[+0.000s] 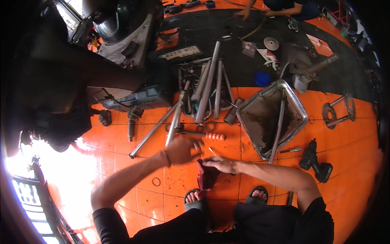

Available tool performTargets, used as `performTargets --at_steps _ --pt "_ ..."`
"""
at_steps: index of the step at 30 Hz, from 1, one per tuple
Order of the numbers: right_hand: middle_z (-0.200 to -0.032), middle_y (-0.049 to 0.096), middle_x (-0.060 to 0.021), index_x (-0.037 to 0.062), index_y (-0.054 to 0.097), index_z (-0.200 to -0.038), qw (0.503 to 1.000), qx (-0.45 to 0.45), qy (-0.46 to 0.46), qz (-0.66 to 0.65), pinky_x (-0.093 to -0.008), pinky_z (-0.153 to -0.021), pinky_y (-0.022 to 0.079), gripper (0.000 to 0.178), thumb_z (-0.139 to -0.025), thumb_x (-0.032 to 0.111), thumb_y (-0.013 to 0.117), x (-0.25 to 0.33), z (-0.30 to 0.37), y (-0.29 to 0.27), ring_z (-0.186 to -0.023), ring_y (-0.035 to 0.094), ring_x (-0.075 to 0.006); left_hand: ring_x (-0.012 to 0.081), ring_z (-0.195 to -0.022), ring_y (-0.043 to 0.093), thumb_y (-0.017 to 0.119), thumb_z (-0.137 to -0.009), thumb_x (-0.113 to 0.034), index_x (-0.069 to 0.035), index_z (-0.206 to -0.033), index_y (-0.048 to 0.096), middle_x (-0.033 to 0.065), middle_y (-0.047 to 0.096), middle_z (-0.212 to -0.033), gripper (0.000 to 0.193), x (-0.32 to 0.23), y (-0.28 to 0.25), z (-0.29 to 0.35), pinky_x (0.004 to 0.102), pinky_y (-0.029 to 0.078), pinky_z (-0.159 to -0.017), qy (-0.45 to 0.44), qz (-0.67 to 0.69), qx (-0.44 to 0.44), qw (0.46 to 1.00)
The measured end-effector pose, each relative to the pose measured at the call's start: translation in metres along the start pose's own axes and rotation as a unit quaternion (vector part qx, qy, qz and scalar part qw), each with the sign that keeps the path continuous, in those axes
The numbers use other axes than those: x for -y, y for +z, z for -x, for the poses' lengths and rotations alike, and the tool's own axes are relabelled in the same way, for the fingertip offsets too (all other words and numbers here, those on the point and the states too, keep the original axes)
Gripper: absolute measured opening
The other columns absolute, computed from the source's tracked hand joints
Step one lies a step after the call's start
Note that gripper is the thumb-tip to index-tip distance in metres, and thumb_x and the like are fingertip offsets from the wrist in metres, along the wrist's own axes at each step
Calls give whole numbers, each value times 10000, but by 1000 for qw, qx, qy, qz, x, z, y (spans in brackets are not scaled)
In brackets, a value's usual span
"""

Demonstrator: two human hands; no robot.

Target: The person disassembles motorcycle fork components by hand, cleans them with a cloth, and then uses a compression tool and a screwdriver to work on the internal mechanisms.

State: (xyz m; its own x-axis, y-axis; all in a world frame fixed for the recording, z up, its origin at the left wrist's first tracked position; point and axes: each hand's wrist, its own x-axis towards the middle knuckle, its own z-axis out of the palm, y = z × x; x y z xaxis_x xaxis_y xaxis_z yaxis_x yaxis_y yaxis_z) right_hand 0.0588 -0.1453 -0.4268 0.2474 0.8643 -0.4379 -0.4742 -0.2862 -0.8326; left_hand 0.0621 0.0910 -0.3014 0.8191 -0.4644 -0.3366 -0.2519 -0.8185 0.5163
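A dark red cloth hangs from my right hand, whose fingers are closed on its upper edge. Just up and left of it is my left hand, slightly blurred, with its fingers apart and nothing visible in them. Beyond the left hand lies a tool with a ribbed orange-red handle. Several long metal tubes rest in a pile farther off, and one thinner rod slants down toward the left. Close to the hands, a thin pale shaft shows on the orange floor.
To the right stands a square metal pan, dirty inside, with a tube leaning across it. A cordless driver lies beside it. A metal ring is on the floor at left. Another person's hand shows at the top.
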Motion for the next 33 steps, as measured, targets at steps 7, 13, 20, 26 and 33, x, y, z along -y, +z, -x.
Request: performTargets --at_steps 7,13,20,26,33 --pt "-1071 761 -213 -10 577 -1373 909 -166 49 380 -460 -901 569 627 -959 445 698 -6 60 -54 -1010 730 -387 370 -1014 739 746 -901 -318 -53 -1205 664 177 759 -1053 412 141 -40 -130 473 578 -902 -183 35 -279 942" --pt "-976 784 -152 1 640 -1289 899 -177 92 391 -455 -859 586 527 -962 407 715 -28 97 -54 -944 755 -347 483 -1221 635 739 -904 -356 -24 -1486 391 325 613 -1340 755 174 -57 -215 516 536 -1036 -296 -11 -276 914" --pt "-1053 786 -141 46 640 -1317 917 -184 90 343 -432 -851 595 487 -983 394 705 -19 113 -76 -935 760 -312 480 -1114 692 712 -913 -314 -55 -1592 232 317 691 -1197 871 192 -45 -235 519 558 -1003 -339 -48 -233 910" --pt "-963 787 -141 19 690 -1203 831 -347 -47 432 -379 -743 643 297 -977 211 704 71 113 -161 -783 777 -238 454 -1001 722 733 -863 -142 -81 -1522 277 273 733 -1088 804 167 -63 -171 493 575 -886 -180 93 -391 898" --pt "-969 761 -224 15 675 -1153 653 -589 -118 462 -481 -880 588 286 -885 105 716 143 75 -345 -947 742 -405 136 -860 672 838 -828 -70 -63 -1465 384 45 662 -1001 782 72 -83 -67 289 580 -749 -6 265 -449 853"
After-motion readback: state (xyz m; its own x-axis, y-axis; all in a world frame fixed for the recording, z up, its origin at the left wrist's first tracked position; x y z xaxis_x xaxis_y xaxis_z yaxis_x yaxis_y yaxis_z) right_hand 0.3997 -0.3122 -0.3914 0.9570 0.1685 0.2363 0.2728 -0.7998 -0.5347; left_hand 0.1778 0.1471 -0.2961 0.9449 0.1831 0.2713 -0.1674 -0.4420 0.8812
